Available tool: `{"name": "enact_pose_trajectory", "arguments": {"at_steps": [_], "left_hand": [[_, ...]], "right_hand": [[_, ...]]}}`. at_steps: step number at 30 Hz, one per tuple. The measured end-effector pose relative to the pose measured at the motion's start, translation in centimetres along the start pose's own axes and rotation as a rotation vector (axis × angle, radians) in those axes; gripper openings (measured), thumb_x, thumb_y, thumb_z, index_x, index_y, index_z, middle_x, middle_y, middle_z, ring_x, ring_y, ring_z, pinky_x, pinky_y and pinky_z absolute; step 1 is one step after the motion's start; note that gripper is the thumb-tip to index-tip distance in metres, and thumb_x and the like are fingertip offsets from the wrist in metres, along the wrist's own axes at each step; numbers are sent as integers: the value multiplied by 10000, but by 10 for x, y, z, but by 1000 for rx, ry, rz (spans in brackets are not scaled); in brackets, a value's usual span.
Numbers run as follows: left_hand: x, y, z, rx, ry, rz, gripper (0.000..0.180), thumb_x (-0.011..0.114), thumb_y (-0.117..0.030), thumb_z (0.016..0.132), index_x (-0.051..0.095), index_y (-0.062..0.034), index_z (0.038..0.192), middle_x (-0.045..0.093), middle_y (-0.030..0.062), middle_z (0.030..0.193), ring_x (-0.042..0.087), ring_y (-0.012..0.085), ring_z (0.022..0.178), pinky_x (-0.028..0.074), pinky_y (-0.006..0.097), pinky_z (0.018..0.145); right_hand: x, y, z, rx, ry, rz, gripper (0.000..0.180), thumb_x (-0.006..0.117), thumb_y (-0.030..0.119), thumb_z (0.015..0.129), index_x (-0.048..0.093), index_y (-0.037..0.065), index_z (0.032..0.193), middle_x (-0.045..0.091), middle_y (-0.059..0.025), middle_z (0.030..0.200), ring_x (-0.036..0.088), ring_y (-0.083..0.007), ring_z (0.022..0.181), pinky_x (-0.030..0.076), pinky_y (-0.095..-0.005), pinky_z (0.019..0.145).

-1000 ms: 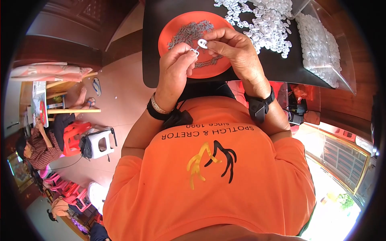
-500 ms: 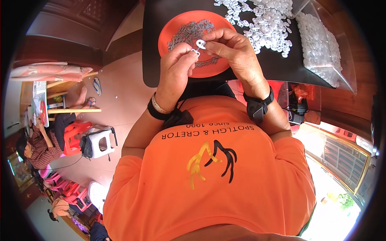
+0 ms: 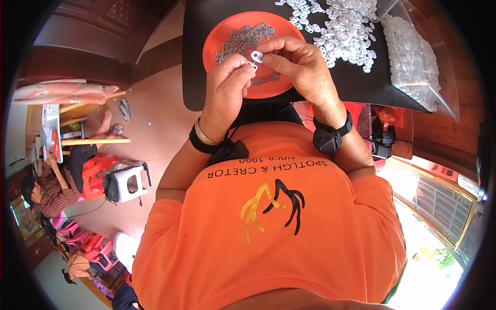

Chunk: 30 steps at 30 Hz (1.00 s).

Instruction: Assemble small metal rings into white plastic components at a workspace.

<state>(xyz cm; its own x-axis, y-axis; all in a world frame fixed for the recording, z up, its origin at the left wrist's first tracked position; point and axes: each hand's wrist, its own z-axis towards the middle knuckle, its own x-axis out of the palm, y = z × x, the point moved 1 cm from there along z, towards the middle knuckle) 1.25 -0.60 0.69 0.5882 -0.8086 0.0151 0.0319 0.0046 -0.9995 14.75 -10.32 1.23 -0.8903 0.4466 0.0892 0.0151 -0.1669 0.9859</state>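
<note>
Seen from above, the left hand (image 3: 227, 82) pinches a small metal piece (image 3: 252, 65) in a closed grip, touching the white plastic piece (image 3: 257, 56) clamped between thumb and fingers of the right hand (image 3: 294, 64). Both grips meet over an orange plate (image 3: 222, 36) of grey metal parts (image 3: 243, 37) on the black desk (image 3: 356, 82). Right of the grips lie loose white plastic pieces (image 3: 346, 31) and a clear bag (image 3: 413, 57) of more.

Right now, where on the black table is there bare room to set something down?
Bare black table lies left of the orange plate, and along the near edge right of the right hand, below the loose white pieces. The far right is crowded by those pieces and the clear bag. The plate holds grey parts.
</note>
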Motion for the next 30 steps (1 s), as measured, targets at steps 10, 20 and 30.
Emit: {"name": "enact_pose_trajectory", "arguments": {"at_steps": [10, 20, 30], "left_hand": [[1, 2, -1, 6, -13, -8, 191, 486, -175, 908, 541, -36, 789, 485, -25, 624, 403, 35, 537, 283, 189, 483], [4, -1, 0, -58, -62, -162, 226, 484, -215, 916, 574, -20, 847, 504, -6, 606, 446, 49, 519, 313, 193, 464], [5, 0, 3, 13, -113, -103, 247, 501, -242, 905, 591, -28, 820, 555, 14, 635, 465, 57, 495, 321, 179, 454]], "right_hand": [[7, -6, -3, -8, 27, 59, 163, 623, 3, 856, 627, -24, 1017, 650, -55, 890, 641, -119, 852, 537, -242, 761], [11, -4, -7, -86, 31, -80, 257, 707, 31, 791, 607, -2, 1024, 639, -45, 852, 625, -96, 784, 522, -238, 734], [20, 6, -7, -379, -31, -515, 316, 767, 81, 688, 635, 29, 971, 638, -88, 889, 653, -225, 800, 538, -311, 705]]}}
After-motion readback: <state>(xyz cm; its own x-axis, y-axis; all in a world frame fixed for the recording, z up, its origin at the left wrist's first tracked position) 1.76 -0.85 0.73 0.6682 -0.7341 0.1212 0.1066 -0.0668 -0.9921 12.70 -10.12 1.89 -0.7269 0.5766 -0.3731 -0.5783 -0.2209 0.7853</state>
